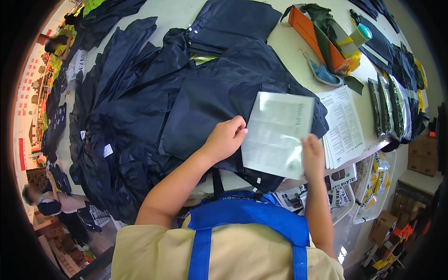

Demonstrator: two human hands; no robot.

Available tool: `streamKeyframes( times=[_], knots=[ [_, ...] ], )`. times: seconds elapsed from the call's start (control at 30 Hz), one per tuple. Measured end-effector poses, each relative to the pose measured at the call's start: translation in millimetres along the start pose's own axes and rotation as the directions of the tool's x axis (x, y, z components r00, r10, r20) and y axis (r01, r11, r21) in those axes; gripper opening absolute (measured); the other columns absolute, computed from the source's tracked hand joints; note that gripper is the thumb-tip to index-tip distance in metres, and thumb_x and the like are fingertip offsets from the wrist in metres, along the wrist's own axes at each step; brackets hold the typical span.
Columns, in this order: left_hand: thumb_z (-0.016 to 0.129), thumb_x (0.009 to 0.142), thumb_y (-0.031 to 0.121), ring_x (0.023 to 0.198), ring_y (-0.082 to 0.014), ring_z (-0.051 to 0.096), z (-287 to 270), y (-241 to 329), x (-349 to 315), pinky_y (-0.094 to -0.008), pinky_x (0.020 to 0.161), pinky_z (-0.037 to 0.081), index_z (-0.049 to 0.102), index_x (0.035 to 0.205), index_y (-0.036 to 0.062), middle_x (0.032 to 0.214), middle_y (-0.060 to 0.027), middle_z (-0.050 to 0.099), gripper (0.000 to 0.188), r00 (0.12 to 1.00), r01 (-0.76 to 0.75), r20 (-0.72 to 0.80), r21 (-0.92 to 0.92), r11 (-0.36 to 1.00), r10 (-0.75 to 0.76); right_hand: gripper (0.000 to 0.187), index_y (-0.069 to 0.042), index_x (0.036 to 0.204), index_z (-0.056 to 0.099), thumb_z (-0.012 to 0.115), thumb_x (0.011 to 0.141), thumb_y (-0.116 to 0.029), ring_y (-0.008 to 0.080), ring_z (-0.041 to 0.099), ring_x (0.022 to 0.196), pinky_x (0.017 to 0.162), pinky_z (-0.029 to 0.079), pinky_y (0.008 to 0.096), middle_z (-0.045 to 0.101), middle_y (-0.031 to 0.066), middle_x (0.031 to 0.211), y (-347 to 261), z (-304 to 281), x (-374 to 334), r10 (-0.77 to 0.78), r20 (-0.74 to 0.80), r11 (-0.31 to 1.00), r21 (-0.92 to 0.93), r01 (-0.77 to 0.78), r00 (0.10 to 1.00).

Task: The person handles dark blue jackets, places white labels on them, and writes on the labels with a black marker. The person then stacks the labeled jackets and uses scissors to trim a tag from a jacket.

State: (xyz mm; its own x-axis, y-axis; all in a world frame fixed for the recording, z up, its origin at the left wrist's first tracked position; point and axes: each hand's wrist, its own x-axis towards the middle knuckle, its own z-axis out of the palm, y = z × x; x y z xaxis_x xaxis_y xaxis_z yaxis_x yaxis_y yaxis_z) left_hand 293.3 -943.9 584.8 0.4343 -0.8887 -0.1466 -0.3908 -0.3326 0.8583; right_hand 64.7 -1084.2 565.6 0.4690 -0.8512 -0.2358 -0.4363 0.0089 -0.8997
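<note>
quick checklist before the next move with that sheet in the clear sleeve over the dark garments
1. Both hands on the sleeved sheet: ok, left hand at its left edge, right hand at its lower right corner.
2. Sheet flat, not creased: ok, it looks flat, with glare on the plastic.
3. Folded dark garment lying under the sheet: ok, it sits on top of the pile.
4. Stack of printed sheets within reach: ok, just right of the right hand on the table.
5. Sheet fully seated in its sleeve: cannot tell, glare hides the edges.
6. Grip firmness of the fingers: cannot tell.
</note>
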Motion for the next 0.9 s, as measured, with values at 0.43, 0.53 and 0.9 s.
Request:
streamKeyframes(
  times=[0.43, 0.53, 0.9],
  knots=[
    [0.066, 0.082, 0.019, 0.122, -0.0309, 0.048, -85.7, -94.8, 222.0, -0.0394, 0.099, 0.042, 0.048, 0.127, 0.0067, 0.131, -0.0140, 0.051, 0.050, 0.916, -0.158, -0.151, 0.719, 0.677, 0.373, 0.081, 0.004, 0.124, 0.051, 0.074, 0.072, -0.053, 0.0424, 0.056, 0.109, 0.092, 0.044, 0.0488, 0.057, 0.0270, 0.120, 168.1, -145.6, 49.8, 0.111, -0.731, 0.602, -0.489, -0.631, 0.673],
    [0.067, 0.082, 0.022, 0.132, -0.0302, 0.041, -112.9, -125.5, 274.0, -0.0415, 0.104, 0.038, 0.040, 0.140, 0.0154, 0.144, -0.0071, 0.043, 0.064, 0.970, 0.073, -0.185, 0.838, 0.541, 0.157, 0.067, 0.009, 0.110, 0.059, 0.078, 0.072, -0.042, 0.0335, 0.063, 0.097, 0.089, 0.047, 0.0404, 0.065, 0.0236, 0.102, 213.9, -152.6, 42.2, 0.164, -0.850, 0.694, -0.260, -0.671, 0.500],
    [0.053, 0.085, 0.018, 0.090, -0.0348, 0.062, -164.0, -101.2, 293.1, -0.0455, 0.075, 0.050, 0.062, 0.088, 0.0102, 0.090, -0.0144, 0.063, 0.013, 0.924, -0.101, -0.150, 0.791, 0.603, 0.351, 0.018, 0.000, 0.085, 0.058, 0.063, 0.090, -0.017, 0.0126, 0.055, 0.064, 0.057, 0.045, 0.0255, 0.060, 0.0048, 0.076, 242.4, -209.1, 33.0, 0.240, -0.768, 0.947, 0.051, -0.317, 0.593]
  ],
)
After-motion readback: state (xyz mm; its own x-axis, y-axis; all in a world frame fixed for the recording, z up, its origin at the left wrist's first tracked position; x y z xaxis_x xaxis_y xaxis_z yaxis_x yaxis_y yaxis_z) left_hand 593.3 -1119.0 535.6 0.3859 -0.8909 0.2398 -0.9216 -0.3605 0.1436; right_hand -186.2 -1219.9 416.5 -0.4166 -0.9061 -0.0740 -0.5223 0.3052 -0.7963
